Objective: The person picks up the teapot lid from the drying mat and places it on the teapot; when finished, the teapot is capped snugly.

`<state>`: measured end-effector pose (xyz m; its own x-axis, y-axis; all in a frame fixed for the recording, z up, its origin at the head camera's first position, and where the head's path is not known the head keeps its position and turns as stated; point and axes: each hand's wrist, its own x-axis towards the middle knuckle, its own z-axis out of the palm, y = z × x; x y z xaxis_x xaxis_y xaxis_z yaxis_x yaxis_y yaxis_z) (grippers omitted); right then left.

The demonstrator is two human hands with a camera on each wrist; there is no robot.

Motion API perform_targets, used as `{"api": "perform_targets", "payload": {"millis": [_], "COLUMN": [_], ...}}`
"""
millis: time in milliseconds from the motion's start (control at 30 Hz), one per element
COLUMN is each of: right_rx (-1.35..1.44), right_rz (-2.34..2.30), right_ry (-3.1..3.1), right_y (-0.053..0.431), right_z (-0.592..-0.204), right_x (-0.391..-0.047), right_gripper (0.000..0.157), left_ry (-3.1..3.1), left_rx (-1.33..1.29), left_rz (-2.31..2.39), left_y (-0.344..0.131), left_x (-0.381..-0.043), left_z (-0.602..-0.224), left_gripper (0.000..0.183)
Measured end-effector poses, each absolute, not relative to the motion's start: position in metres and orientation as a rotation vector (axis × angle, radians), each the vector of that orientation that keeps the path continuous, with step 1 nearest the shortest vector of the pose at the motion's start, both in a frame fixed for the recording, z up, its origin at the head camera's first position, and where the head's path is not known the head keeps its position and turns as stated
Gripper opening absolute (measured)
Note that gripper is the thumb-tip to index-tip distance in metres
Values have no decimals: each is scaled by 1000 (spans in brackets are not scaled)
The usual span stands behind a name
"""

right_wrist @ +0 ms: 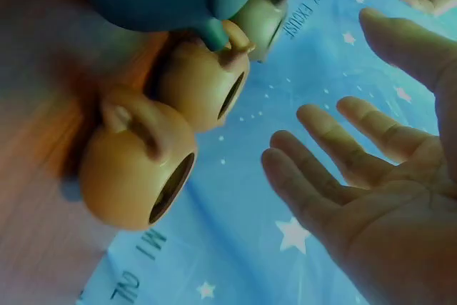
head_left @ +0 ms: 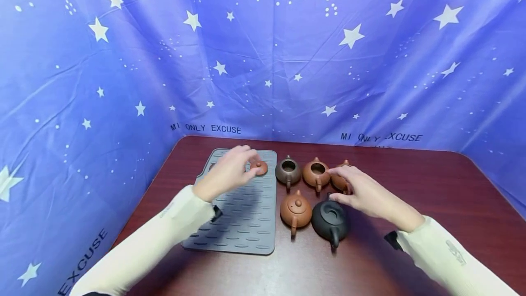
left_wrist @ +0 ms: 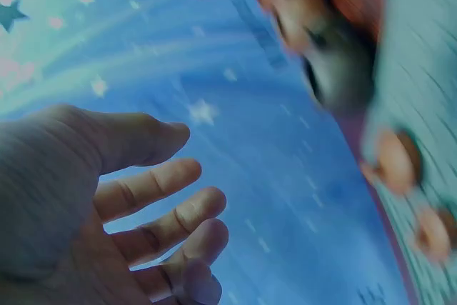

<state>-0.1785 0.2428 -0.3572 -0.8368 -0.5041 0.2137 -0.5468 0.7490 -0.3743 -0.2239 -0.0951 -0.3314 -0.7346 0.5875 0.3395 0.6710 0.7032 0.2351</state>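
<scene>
Left hand [head_left: 230,168]: above the grey mat [head_left: 238,225], fingers loosely bent, grasping nothing. The orange-brown lid [head_left: 260,169] lies on the mat just beyond the fingertips; left wrist view shows a gap between them. More lids there, partly behind the hand; count uncertain.

Right hand [head_left: 365,191]: over the right end of the teapots, fingers spread, palm bare.

Five pots on the surface [head_left: 287,273], right of the mat. Back row: grey-brown pot [head_left: 282,175], middle orange pot [head_left: 311,178], right orange pot [head_left: 338,182], all without lids, the last partly covered by the right hand in the head view. Front: orange pot with lid [head_left: 291,216] and black pot [head_left: 325,227], both covered.

Handling, my judgement: lids look like fired clay, light, stiff, smooth, easily chipped. Best pinched by the knob, thumb against one or two fingers, and lowered level. Pots likely heavier, brittle, slick-sided; handles seem to face the person. Loop grip there, other hand steadying the belly; avoid the spout. Neighbours stand close, so knocks are a risk.
</scene>
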Motion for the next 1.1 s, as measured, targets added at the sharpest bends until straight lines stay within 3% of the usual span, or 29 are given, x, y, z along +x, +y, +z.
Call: {"api": "perform_targets", "payload": {"millis": [400, 900, 1100], "right_rx": [965, 960, 932], "right_rz": [699, 625, 605], "right_ry": [-2898, -3001, -3015], "right_y": [204, 169, 163], "right_z": [-359, -374, -374], "right_x": [-246, -272, -275], "right_gripper": [51, 51, 49], "left_ry": [-2816, -2962, -2936], "left_rx": [-694, -500, -535], "left_rz": [-516, -470, -453], "left_y": [-162, -189, -193], "left_x": [-249, -281, -288], "left_z": [-362, -397, -406], "left_gripper": [24, 29, 21]}}
